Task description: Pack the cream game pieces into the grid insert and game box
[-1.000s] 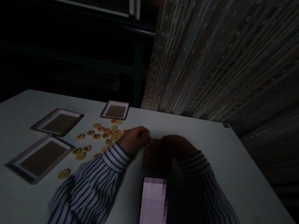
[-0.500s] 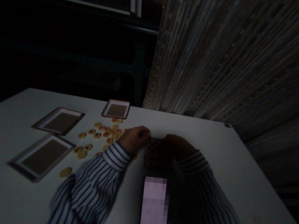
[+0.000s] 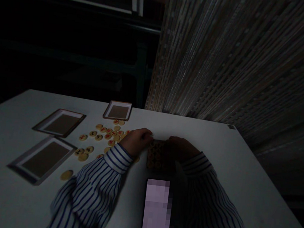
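A small dark tray [image 3: 153, 168] with several round Chinese chess pieces [image 3: 158, 158] set in rows lies on the white table, between my two hands. My left hand [image 3: 138, 141] is closed, its fingertips pressed together at the tray's far left corner. Over the right side of the tray, my right hand [image 3: 182, 148] is curled in deep shadow. Whatever either set of fingers holds is too dark to make out. Loose Chinese chess pieces [image 3: 99, 137] lie scattered left of my left hand, some face up with red or black characters; my left hand and sleeve hide part of them.
Three shallow framed trays stand on the left: a far one [image 3: 105, 114], a middle one [image 3: 37, 128] and a near one [image 3: 19, 174]. A lit phone [image 3: 156, 209] with a blurred screen is at the near edge of view. A string curtain [image 3: 191, 60] hangs behind the table [image 3: 243, 183].
Both hands keep nearly the same place and pose at the tray. Slightly more of the pieces in the tray shows beside my right hand.
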